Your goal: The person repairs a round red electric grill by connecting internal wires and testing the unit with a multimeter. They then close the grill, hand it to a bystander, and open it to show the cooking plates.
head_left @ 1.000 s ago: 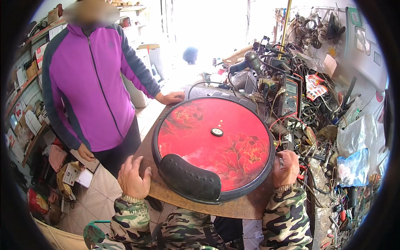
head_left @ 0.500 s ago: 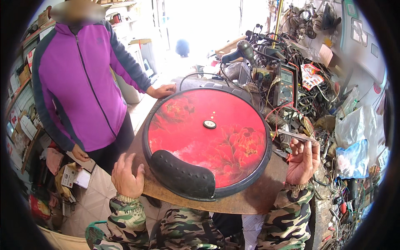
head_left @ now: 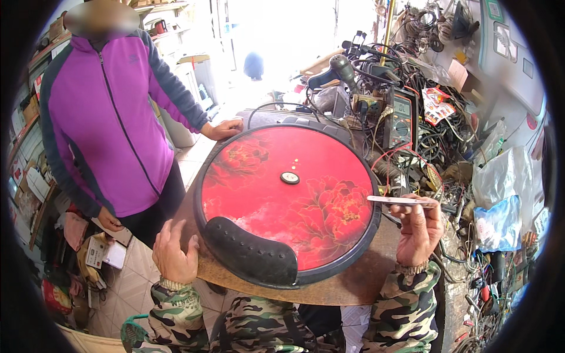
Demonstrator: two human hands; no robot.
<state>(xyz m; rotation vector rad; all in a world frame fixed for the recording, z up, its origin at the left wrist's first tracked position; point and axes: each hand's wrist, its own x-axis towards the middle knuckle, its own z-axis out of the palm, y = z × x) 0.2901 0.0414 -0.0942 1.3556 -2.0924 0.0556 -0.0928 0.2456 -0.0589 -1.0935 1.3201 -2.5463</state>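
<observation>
A round appliance [head_left: 294, 206] with a red flower-patterned lid, black rim and black curved handle [head_left: 250, 250] lies on a worn wooden board [head_left: 229, 282]. My left hand [head_left: 176, 250] rests open on the board beside the appliance's left side, fingers slightly bent and apart. My right hand [head_left: 419, 232], at the right, is closed around a thin, flat silver metal tool [head_left: 394, 201], held level with its far end over the lid's right rim. The hand itself is off the lid.
A person [head_left: 112, 129] in a purple jacket stands at left, one hand [head_left: 225, 128] by the appliance's back edge. A multimeter [head_left: 401, 117], grey-green heat gun [head_left: 342, 70], tangled cables and plastic bags [head_left: 500, 182] fill the right side. Cluttered shelves [head_left: 32, 147] line the left wall.
My right hand has lifted from beside the appliance with the metal tool and turned it level, tip toward the lid. The view has shifted slightly; my left hand stays beside the appliance.
</observation>
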